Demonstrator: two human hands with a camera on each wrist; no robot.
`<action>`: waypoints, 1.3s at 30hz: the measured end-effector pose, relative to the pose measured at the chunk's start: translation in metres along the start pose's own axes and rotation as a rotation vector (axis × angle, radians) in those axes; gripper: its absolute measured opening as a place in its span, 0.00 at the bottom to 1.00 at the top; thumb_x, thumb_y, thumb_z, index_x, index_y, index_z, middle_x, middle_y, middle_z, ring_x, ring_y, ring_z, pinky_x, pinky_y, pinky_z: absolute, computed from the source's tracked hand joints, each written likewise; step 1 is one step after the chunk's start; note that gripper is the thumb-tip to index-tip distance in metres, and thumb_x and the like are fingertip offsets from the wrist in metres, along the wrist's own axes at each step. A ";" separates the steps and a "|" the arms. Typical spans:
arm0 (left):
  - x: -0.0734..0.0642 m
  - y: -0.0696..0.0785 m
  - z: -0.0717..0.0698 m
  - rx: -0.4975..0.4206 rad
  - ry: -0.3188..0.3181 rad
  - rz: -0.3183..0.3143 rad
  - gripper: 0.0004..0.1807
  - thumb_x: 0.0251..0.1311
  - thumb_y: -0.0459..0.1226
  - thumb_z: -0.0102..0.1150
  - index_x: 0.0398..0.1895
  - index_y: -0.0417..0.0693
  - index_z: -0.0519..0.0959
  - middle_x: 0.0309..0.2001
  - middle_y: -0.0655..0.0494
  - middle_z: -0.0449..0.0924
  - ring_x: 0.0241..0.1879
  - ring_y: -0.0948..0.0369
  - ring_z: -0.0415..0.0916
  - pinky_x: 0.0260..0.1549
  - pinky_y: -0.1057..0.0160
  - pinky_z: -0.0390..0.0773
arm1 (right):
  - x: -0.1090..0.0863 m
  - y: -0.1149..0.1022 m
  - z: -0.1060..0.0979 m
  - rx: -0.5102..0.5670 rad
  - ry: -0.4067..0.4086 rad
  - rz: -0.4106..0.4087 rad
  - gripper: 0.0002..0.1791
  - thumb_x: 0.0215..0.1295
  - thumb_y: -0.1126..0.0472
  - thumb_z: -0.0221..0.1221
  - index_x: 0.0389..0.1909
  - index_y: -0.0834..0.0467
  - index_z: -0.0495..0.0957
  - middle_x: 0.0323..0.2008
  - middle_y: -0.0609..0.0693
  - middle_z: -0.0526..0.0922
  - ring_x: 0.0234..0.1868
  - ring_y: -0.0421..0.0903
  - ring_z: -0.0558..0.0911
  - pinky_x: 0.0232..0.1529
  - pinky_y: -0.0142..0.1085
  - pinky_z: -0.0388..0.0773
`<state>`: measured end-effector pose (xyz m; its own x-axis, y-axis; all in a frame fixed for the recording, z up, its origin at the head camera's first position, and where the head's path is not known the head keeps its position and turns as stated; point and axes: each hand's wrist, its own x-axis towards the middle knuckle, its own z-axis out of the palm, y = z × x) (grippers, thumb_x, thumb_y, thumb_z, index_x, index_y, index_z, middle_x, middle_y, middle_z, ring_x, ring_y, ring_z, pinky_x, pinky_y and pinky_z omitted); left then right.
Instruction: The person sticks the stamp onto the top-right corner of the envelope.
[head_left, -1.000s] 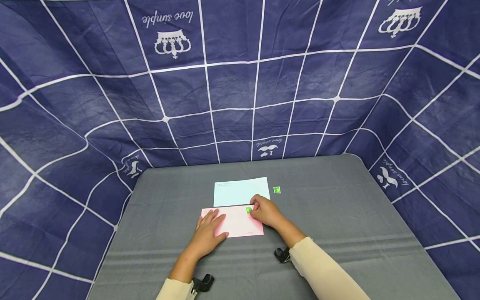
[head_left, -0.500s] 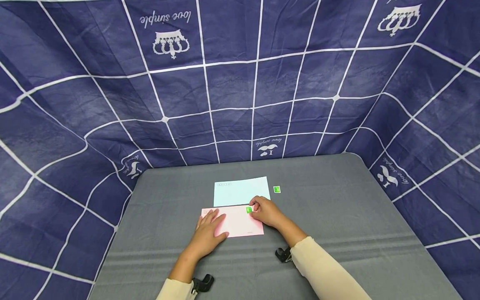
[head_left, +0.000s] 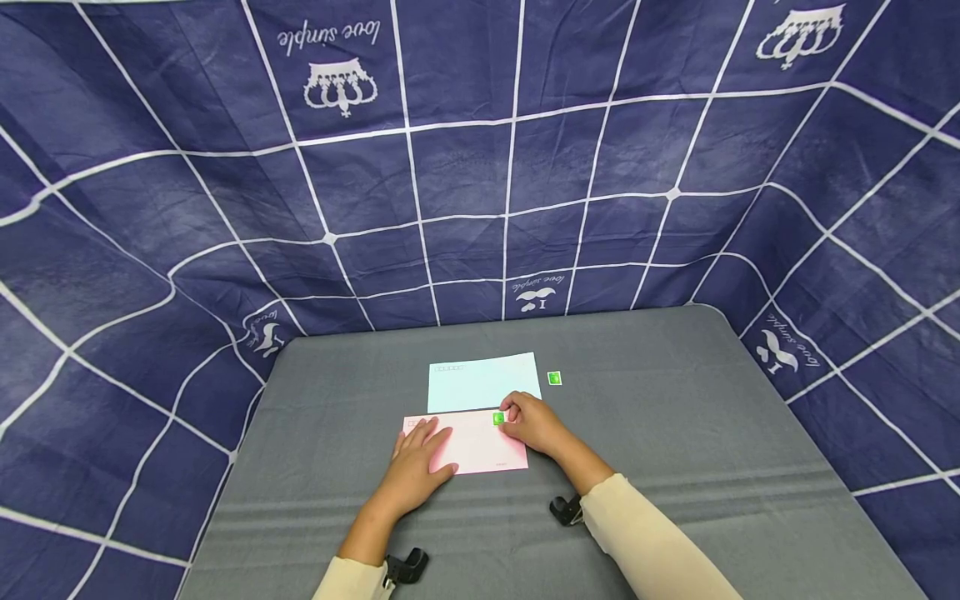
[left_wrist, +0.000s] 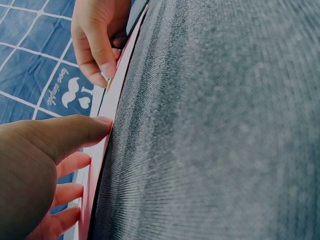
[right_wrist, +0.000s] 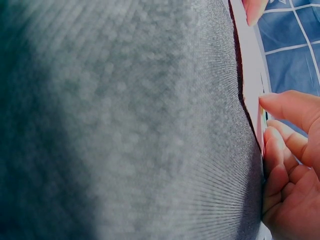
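A pink envelope (head_left: 480,452) lies on the grey cloth in front of me. My left hand (head_left: 409,473) rests on its left part with the fingers spread and straight. A green postage stamp (head_left: 498,418) is at the envelope's upper right corner. Thumb and fingers of my right hand (head_left: 534,425) pinch the stamp's right edge, the other fingers curled. In the left wrist view the right hand (left_wrist: 100,37) bends down over the envelope (left_wrist: 115,97). Whether the stamp lies fully flat is hard to tell.
A pale blue envelope (head_left: 480,385) lies just behind the pink one, its near edge bordering it. Right of it is a second green stamp (head_left: 554,378). Blue checked cloth (head_left: 465,183) hangs behind and on both sides of the grey table (head_left: 645,375).
Very little differs. The stamp at the pink envelope's corner shows slightly more squarely than a second ago, with the right hand still at its edge. The left hand has stayed put.
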<state>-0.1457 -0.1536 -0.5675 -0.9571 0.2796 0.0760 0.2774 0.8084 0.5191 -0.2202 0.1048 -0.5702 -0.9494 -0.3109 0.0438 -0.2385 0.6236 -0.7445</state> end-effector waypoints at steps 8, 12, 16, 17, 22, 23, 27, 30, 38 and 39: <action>0.000 0.001 -0.001 0.001 0.002 0.001 0.34 0.59 0.46 0.69 0.68 0.45 0.75 0.73 0.40 0.66 0.76 0.41 0.57 0.74 0.31 0.49 | -0.001 -0.002 -0.001 0.005 0.004 0.007 0.14 0.55 0.65 0.72 0.41 0.57 0.79 0.29 0.46 0.75 0.27 0.36 0.70 0.31 0.28 0.69; 0.000 0.001 -0.001 0.007 0.005 0.002 0.34 0.58 0.46 0.69 0.68 0.45 0.75 0.73 0.40 0.66 0.76 0.41 0.58 0.74 0.32 0.50 | 0.000 -0.004 -0.002 0.018 0.004 0.006 0.14 0.55 0.66 0.71 0.41 0.59 0.79 0.29 0.47 0.75 0.27 0.37 0.71 0.30 0.27 0.69; 0.001 0.000 0.000 0.014 0.007 0.003 0.34 0.59 0.46 0.69 0.68 0.46 0.75 0.73 0.40 0.66 0.76 0.41 0.58 0.74 0.32 0.50 | 0.000 -0.004 -0.003 0.035 -0.008 0.014 0.15 0.55 0.66 0.71 0.42 0.59 0.79 0.29 0.47 0.76 0.27 0.36 0.71 0.30 0.26 0.69; 0.001 0.000 0.000 0.014 0.008 0.003 0.34 0.58 0.47 0.69 0.68 0.46 0.75 0.73 0.40 0.66 0.76 0.41 0.58 0.74 0.32 0.50 | 0.000 -0.004 -0.003 0.046 -0.012 0.016 0.15 0.55 0.66 0.71 0.43 0.59 0.79 0.29 0.47 0.76 0.27 0.36 0.71 0.29 0.26 0.69; 0.001 -0.001 0.000 0.013 0.008 -0.004 0.34 0.58 0.47 0.69 0.68 0.46 0.75 0.74 0.41 0.66 0.76 0.41 0.58 0.74 0.32 0.50 | 0.000 -0.002 -0.004 0.120 -0.029 0.013 0.16 0.55 0.68 0.70 0.44 0.61 0.78 0.30 0.49 0.76 0.25 0.36 0.71 0.27 0.26 0.69; 0.001 -0.001 0.000 0.010 0.009 -0.007 0.34 0.58 0.47 0.70 0.68 0.46 0.75 0.74 0.41 0.66 0.76 0.41 0.58 0.74 0.32 0.50 | 0.000 -0.002 -0.005 0.137 -0.031 0.011 0.16 0.55 0.68 0.70 0.44 0.61 0.78 0.29 0.49 0.77 0.25 0.36 0.72 0.26 0.26 0.69; 0.001 0.001 0.000 0.014 0.025 -0.014 0.35 0.57 0.46 0.71 0.66 0.43 0.75 0.73 0.40 0.67 0.76 0.42 0.60 0.74 0.32 0.51 | -0.002 -0.001 -0.006 0.190 -0.032 0.013 0.14 0.57 0.70 0.68 0.45 0.62 0.79 0.29 0.49 0.77 0.26 0.35 0.73 0.27 0.25 0.70; 0.001 0.004 -0.001 0.021 0.049 -0.012 0.35 0.54 0.45 0.73 0.64 0.41 0.76 0.71 0.39 0.68 0.75 0.43 0.61 0.74 0.32 0.52 | -0.003 -0.001 -0.008 0.223 -0.021 0.020 0.12 0.59 0.70 0.66 0.44 0.62 0.80 0.29 0.48 0.78 0.27 0.35 0.74 0.29 0.25 0.71; 0.002 0.008 0.003 -0.020 0.150 0.008 0.26 0.53 0.40 0.72 0.55 0.38 0.81 0.64 0.39 0.74 0.71 0.38 0.65 0.70 0.35 0.61 | -0.007 0.001 -0.012 0.348 0.023 0.057 0.09 0.64 0.70 0.62 0.45 0.63 0.80 0.32 0.50 0.80 0.28 0.35 0.74 0.31 0.24 0.73; 0.002 0.008 0.004 -0.031 0.165 0.002 0.24 0.54 0.39 0.71 0.54 0.38 0.82 0.64 0.39 0.75 0.71 0.38 0.66 0.70 0.35 0.62 | -0.007 0.001 -0.013 0.363 0.030 0.058 0.09 0.64 0.70 0.61 0.45 0.63 0.80 0.32 0.51 0.80 0.28 0.36 0.75 0.31 0.24 0.73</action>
<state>-0.1454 -0.1442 -0.5661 -0.9579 0.1907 0.2146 0.2794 0.7907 0.5446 -0.2163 0.1165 -0.5627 -0.9662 -0.2576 0.0100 -0.1012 0.3432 -0.9338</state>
